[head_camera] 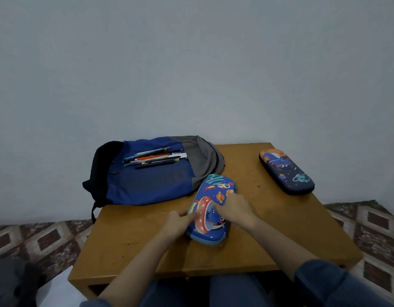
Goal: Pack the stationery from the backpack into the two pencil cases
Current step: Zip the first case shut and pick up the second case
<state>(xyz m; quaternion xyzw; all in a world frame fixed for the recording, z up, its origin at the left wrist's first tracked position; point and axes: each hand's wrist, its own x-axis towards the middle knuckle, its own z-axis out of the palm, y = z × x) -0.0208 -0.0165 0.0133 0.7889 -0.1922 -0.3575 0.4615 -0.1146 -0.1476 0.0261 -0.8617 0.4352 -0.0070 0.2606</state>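
Pencil case [208, 220]: right hand [236, 209] atop, left hand [178, 222] touching.

A plain grey-blue wall [191, 63] backs a low wooden table [125, 240]; the floor [47, 238] seems patterned carpet; light dim.

No text, brand, number or sign is being shown clearly enough to be read. A white label strip [180, 154] among the pens [151, 159] lying on the backpack [147, 187] is being crossed by a dark printed mark, but the mark is too small and blurred to be made out. The blue pencil case [216, 189] and the dark pencil case [286, 171] are being covered by cartoon space pictures only, and no letters are being made out on either.
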